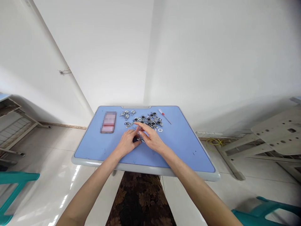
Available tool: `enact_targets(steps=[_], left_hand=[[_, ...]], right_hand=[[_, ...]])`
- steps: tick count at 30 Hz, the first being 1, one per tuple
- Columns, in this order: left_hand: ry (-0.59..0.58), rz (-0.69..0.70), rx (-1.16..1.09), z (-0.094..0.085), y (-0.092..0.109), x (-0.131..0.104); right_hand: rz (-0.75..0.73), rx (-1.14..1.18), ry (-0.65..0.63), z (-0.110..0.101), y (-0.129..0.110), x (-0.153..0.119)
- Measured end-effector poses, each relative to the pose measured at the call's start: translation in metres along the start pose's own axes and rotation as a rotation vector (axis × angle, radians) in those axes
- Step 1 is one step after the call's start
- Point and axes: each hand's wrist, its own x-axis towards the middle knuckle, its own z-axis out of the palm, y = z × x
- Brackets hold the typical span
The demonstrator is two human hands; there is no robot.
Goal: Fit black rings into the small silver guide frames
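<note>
Hardware spread: left hand [127, 142] and right hand [151, 138] meeting over one small silver metal fitting [141, 141]

So I'm standing here watching this, and the left hand is curled in tight, thumb and fingers pinching that fitting low against the light-blue, grey-rimmed desk [174, 146]. Right hand is closed around a slim clear-and-reddish handle [139, 128], index finger draped over its top, thumb on the side. Where its lower end meets the fitting is too small to make out, sorry.

Just past the right fingertips there's a messy pile of silver metal fittings with black rings [149, 119], plus a flat silver plate [160, 130] lying near those knuckles. Farther ahead and off to that hand's right: a screwdriver with a clear-and-red handle [164, 115].

Ahead of the left hand sits a smaller cluster of silver metal parts [127, 116]. To its left, well apart, lies a flat pinkish rectangular thing [108, 121], blurred out.
</note>
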Motion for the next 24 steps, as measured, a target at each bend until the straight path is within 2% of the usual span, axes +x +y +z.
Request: enact_targets(steps=[18, 24], left_hand=[[-0.004, -0.023, -0.063, -0.0026, 0.0015, -0.0015], [-0.006, -0.033, -0.061, -0.0028, 0.0003, -0.0009]], right_hand=[[-0.046, -0.029, 0.036, -0.0007, 0.0007, -0.0003], [0.009, 0.027, 0.083, 0.0025, 0.0054, -0.0013]])
